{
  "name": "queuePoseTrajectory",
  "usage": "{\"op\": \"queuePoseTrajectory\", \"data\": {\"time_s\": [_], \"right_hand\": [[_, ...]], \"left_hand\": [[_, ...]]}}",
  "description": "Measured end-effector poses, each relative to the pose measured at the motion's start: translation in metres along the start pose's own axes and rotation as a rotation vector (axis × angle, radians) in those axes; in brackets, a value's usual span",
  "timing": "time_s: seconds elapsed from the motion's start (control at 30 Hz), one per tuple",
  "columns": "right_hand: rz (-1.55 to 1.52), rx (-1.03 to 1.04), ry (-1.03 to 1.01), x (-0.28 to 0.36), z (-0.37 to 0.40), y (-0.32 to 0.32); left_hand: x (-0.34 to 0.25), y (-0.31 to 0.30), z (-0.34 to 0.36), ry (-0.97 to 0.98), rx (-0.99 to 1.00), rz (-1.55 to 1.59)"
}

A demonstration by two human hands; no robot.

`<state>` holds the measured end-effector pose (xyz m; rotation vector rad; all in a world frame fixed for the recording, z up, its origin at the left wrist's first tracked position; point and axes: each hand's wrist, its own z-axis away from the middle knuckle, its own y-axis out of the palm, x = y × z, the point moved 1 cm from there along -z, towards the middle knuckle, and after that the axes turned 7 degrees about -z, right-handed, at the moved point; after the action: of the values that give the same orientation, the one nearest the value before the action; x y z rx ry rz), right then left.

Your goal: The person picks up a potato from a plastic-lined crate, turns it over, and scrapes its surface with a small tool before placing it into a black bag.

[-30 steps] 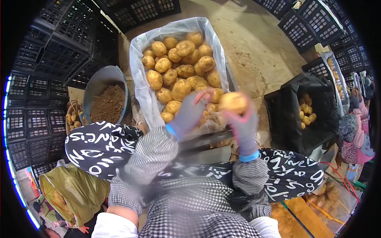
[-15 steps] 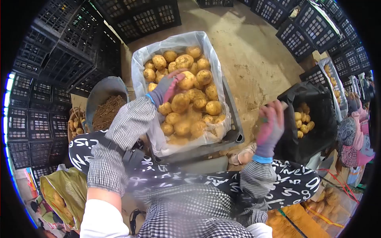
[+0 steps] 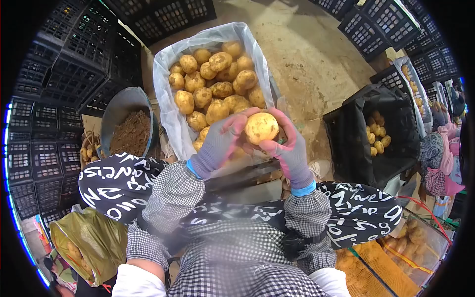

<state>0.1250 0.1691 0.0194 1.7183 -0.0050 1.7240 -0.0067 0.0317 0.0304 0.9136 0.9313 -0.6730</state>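
Observation:
A pale yellow potato (image 3: pixel 261 128) is held up between both gloved hands, over the near end of a lined crate. My left hand (image 3: pixel 222 143), in a grey and pink glove, has its fingers curled against the potato's left side. From the right, my right hand (image 3: pixel 292 151) grips it with thumb below and fingers behind. Beneath and beyond the hands, many potatoes (image 3: pixel 221 89) fill the crate, whose white plastic liner (image 3: pixel 166 94) folds over the rim. Some potatoes at the near end are hidden by my hands and forearms.
To the left stands a bucket (image 3: pixel 105 123) of brown soil (image 3: pixel 131 133). On the right, a black-lined container (image 3: pixel 341 133) holds several small potatoes (image 3: pixel 377 133). Stacked black crates (image 3: pixel 84 54) rise at the left and far right. Another person (image 3: pixel 435 163) is at the right edge.
My left hand has come back from the crate's middle toward me. My right hand has moved left to join it, and a potato is now between them. The view has shifted slightly.

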Motion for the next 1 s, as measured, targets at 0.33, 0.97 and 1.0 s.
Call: {"op": "queuePoseTrajectory", "data": {"time_s": [0.33,0.97,1.0], "right_hand": [[0.288,-0.226,-0.021,-0.014,0.001,-0.019],[-0.049,-0.375,-0.274,0.008,-0.004,-0.085],[0.054,-0.372,-0.211,0.006,-0.003,-0.075]], "left_hand": [[0.04,-0.012,-0.006,-0.244,-0.189,-0.477],[0.106,-0.087,-0.121,-0.148,-0.121,-0.684],[0.083,-0.077,-0.107,-0.213,-0.089,-0.426]]}}
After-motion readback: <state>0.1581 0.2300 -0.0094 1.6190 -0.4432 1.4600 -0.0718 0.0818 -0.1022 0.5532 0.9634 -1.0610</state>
